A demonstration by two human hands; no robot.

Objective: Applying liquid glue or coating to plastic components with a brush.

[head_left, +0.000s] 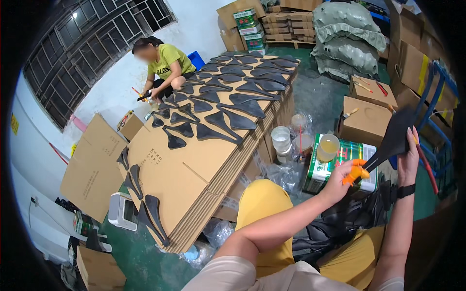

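A black saddle-shaped piece [391,138] is held up at the right, broad end raised and narrow end low. My left hand [343,180], with orange finger covers, is closed at its narrow end. My right hand [409,157], a dark band on its wrist, grips the broad end's edge; the piece hides part of the fingers. Beside that hand a red stick-like handle [426,165] slants downward; whether I hold it, I cannot tell. Just beyond my left hand, a cup of yellowish liquid [328,147] stands on a green and white tin [315,170]. Black sheeting [323,228] lies over my lap.
Several similar black pieces [218,132] lie in rows on stacked cardboard [194,167] at left. A co-worker [170,63] crouches beyond it. Clear containers [281,140] stand near the tin. Brushes [350,113] lie on boxes [364,123]; a blue cart frame [433,97] is at far right.
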